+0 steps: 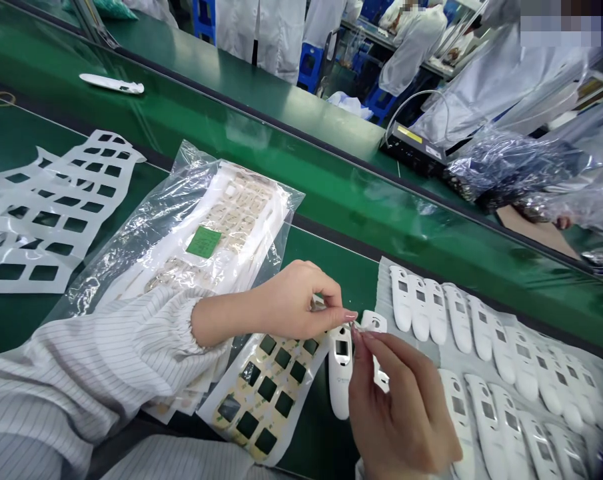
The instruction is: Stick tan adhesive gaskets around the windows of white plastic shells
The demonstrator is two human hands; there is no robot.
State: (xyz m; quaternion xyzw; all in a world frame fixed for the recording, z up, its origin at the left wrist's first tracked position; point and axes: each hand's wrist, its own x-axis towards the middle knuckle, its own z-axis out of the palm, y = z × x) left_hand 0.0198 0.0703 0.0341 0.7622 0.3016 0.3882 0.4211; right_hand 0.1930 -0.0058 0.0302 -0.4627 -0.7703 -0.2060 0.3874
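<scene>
My left hand reaches in from the left with thumb and fingers pinched together. Its fingertips meet those of my right hand, also pinched, over the table. A tiny pale piece seems to be between them, too small to make out. Just below the fingertips lies a white plastic casing with a small dark window. Another white casing is partly hidden behind my right hand. Beside my left wrist, a sheet of beige adhesive frames with square openings lies on the table.
Rows of white casings rest on a pale mat at right. A clear plastic bag holds more sheets and a green label. Cut-out white backing sheets lie at left. One casing sits on the green conveyor. People in white coats are beyond.
</scene>
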